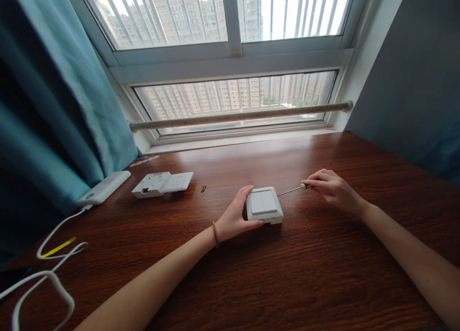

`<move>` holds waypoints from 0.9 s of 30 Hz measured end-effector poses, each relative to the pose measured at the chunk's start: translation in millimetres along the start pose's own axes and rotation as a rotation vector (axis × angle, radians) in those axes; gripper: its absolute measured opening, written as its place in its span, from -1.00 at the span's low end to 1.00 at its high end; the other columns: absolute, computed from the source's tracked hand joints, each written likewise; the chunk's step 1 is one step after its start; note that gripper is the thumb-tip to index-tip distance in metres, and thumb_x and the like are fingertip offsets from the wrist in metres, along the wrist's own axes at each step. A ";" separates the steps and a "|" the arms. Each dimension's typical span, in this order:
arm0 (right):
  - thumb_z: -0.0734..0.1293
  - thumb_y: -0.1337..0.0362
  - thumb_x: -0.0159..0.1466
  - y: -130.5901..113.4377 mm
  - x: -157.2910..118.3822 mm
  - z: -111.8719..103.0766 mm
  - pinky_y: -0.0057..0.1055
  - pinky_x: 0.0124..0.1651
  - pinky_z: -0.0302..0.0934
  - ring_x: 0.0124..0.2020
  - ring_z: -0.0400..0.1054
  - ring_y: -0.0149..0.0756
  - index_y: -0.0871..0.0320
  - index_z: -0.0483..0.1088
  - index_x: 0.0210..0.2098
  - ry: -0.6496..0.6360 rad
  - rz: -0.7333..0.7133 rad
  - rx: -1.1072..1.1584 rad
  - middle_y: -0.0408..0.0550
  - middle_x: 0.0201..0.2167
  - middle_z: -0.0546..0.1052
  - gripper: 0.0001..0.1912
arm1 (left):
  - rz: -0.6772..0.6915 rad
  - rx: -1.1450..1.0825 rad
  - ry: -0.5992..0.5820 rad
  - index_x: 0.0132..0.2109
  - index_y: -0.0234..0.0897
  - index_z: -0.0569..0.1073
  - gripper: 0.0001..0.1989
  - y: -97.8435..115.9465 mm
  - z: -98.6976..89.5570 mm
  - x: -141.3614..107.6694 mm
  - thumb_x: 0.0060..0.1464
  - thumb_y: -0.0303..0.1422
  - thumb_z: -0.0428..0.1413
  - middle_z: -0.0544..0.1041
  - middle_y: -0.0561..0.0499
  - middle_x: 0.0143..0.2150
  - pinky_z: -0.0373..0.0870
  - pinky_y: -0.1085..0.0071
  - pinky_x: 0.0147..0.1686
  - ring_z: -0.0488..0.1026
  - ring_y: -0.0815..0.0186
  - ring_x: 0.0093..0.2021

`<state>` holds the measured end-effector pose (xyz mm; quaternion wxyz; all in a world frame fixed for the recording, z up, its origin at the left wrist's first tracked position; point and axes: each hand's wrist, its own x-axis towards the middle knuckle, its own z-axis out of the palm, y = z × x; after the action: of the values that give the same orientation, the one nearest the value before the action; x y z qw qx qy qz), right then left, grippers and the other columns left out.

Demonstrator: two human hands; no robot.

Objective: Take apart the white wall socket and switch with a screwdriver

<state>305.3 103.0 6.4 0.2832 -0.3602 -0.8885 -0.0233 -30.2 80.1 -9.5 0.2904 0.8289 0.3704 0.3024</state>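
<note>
A white wall switch (264, 201) on a box-like base rests on the brown wooden table (223, 283). My left hand (235, 216) grips it from the left side, thumb along the near edge and fingers at the far edge. In my right hand (334, 192) is a screwdriver (290, 191), held by its handle between thumb and fingers. Its thin metal shaft points left, and the tip meets the right side of the switch near the far corner. Whether the tip sits in a gap there I cannot tell.
Left of the switch lie a few small screws (203, 188) and an opened white socket box (161, 184). Farther left are a white power strip or charger (104, 188), its looping white cable (53, 273) and a yellow strip (59, 247). A blue curtain (89, 106) hangs beside the window.
</note>
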 end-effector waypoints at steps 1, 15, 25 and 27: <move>0.20 0.40 0.24 0.0 0.1 -0.1 -0.25 -0.12 0.17 -0.20 0.28 -0.21 0.04 0.36 -0.01 -0.004 -0.004 0.006 -0.01 -0.22 0.47 -0.66 | 0.001 0.002 -0.001 0.21 -0.28 0.02 -0.14 0.1 -0.2 0.1 -0.19 -0.21 0.25 0.08 -0.20 0.22 -0.03 0.14 0.23 0.05 0.08 0.22; 0.20 0.42 0.23 -1.2 0.4 -1.3 -0.25 -0.15 0.19 -0.23 0.31 -0.22 0.02 0.37 -0.02 -0.018 0.001 0.050 -0.03 -0.24 0.48 -0.64 | -0.013 -0.021 0.017 0.20 -0.29 -0.01 -0.11 -5.8 3.0 -2.0 -0.21 -0.18 0.25 0.09 -0.20 0.19 0.01 0.14 0.20 0.09 0.08 0.19; 0.25 0.36 0.21 -14.2 3.7 -0.1 -0.29 -0.20 0.23 -0.29 0.33 -0.24 0.05 0.42 -0.10 -0.015 0.037 0.090 -0.04 -0.31 0.50 -0.72 | -0.055 -0.041 0.006 0.21 -0.31 -0.05 -0.10 -4.9 3.1 -1.7 -0.19 -0.16 0.24 0.08 -0.23 0.20 -0.02 0.10 0.21 0.07 0.05 0.20; 0.25 0.36 0.21 -13.2 3.5 -1.4 -0.29 -0.20 0.23 -0.29 0.33 -0.24 0.05 0.43 -0.10 -0.008 0.039 0.078 -0.04 -0.31 0.50 -0.73 | -0.051 -0.046 0.010 0.21 -0.30 -0.04 -0.11 -4.9 2.9 -1.7 -0.18 -0.16 0.24 0.08 -0.22 0.20 -0.01 0.11 0.21 0.08 0.06 0.20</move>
<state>295.3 95.1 11.5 0.2940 -0.3663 -0.8826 0.0184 -31.2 80.7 -15.3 0.3152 0.8108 0.3857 0.3073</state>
